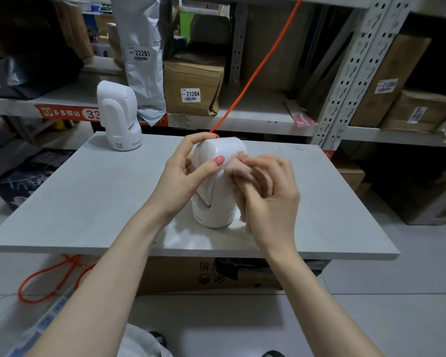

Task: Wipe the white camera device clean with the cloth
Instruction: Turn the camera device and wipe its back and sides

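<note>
White camera device (216, 186) stands upright mid-table (88, 202), and wiping looks underway, not finished. Your left hand (188, 176) pinches its head steady; your right hand (265, 194) bunches the pink cloth (233, 167) against its right side. Base and far side likely remain. Second white unit (119, 117) sits untouched at the back-left corner.

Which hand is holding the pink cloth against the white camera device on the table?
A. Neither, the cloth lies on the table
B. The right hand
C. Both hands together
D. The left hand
B. The right hand grips the pink cloth and presses it to the white camera device, while the left hand only steadies the device's top with thumb and fingers.
</note>
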`<state>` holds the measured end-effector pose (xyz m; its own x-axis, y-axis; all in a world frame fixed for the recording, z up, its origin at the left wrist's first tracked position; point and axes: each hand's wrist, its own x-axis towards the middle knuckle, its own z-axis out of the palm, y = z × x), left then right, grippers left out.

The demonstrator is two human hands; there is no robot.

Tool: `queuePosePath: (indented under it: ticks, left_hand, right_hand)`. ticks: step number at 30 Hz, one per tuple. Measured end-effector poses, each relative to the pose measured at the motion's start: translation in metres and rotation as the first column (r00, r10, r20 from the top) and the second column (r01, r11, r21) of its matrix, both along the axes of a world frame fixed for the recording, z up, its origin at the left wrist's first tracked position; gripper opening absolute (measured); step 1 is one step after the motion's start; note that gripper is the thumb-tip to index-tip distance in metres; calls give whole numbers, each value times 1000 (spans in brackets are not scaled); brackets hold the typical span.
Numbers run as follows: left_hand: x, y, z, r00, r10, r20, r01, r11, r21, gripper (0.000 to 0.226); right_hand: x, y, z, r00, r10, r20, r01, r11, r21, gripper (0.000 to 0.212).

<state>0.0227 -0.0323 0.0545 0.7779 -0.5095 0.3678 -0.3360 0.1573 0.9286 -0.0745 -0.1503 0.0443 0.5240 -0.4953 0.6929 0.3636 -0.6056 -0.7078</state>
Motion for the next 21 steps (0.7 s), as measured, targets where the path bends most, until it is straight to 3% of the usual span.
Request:
queuePosePath:
  ticks: [5, 11, 13, 17, 21]
  left_hand:
    - [-1, -2, -1, 1000, 22, 6, -21, 1000, -11, 35]
    - [-3, -2, 0, 1000, 25, 6, -25, 1000, 9, 40]
    - [-3, -1, -1, 1000, 11, 19, -12, 999, 30, 47]
    - [-4, 1, -6, 999, -21, 47, 18, 998, 68, 57]
    - [-1, -2, -6, 1000, 6, 13, -6, 999, 48, 54]
  right_hand:
    - [-2, -2, -7, 1000, -1, -8, 2, 997, 72, 19]
    - [-15, -10, -31, 945, 136, -296, -40, 951, 307, 20]
    - [-14, -9, -22, 953, 109, -281, -32, 963, 267, 24]
    - [-11, -3, 0, 992, 64, -111, -46, 986, 159, 26]
    - [-9, -3, -7, 985, 72, -155, -49, 987, 151, 24]
